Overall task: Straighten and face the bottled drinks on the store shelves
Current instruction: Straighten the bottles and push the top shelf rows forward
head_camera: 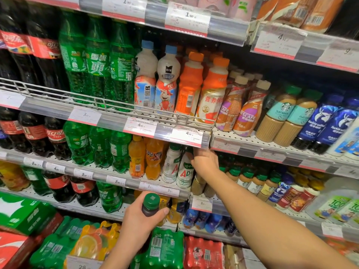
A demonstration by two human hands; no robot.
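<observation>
Your right hand [205, 162] reaches in under the front edge of the shelf [186, 139] that carries the 4.50 price tag [187, 133], with little room between that edge and the bottle tops below. Its fingers curl around the top of a white bottle [184, 172] marked "AD", the outermost one of its row, just beside a gap at the shelf end. A twin white bottle [171, 166] stands touching it on the left.

Your left hand [143, 218] is lower and nearer to you, out in the open aisle space in front of the shelves. Its fingers are clamped around the neck of a dark bottle [150, 207] with a green cap, held upright.

Readable around you: Sprite on the green bottles [120, 68], Nescafe on the brown coffee bottles [247, 111], "Flat White" on the teal-labelled Starbucks bottles [279, 113], and tags showing 4.00, 3.00 and 1.90.

Orange soda bottles [153, 158] crowd the left of the white pair. A wire rail [104, 102] fronts the shelf above. Shrink-wrapped packs [165, 249] sit stacked below your left forearm.
</observation>
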